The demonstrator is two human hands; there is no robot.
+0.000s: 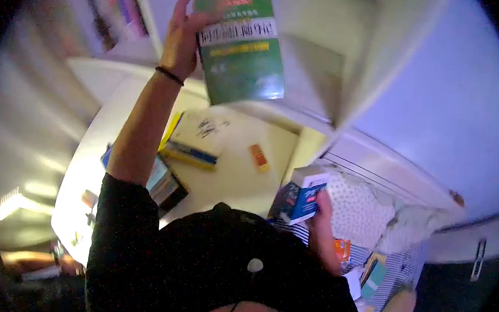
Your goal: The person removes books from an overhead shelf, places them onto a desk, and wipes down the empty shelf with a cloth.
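Note:
Up high, my left hand [182, 42] grips a green book [242, 67] by its side edge. The book's cover has a white title band and yellow lettering. A dark band circles my left wrist. Lower down on the right, my right hand [322, 211] is closed round a thick book [306, 201] with a blue, white and dark cover. Its white page edges face up. The two books are well apart. Some fingers of each hand are hidden behind the books.
A pale desk [239, 132] holds an orange-and-yellow packet [258, 158], a blue-and-yellow book [190, 154] and a dark-edged book [167, 193]. A bright lamp [11, 205] shines at left. At right, a bed carries a dotted pillow [357, 205], an orange item [342, 250] and several books.

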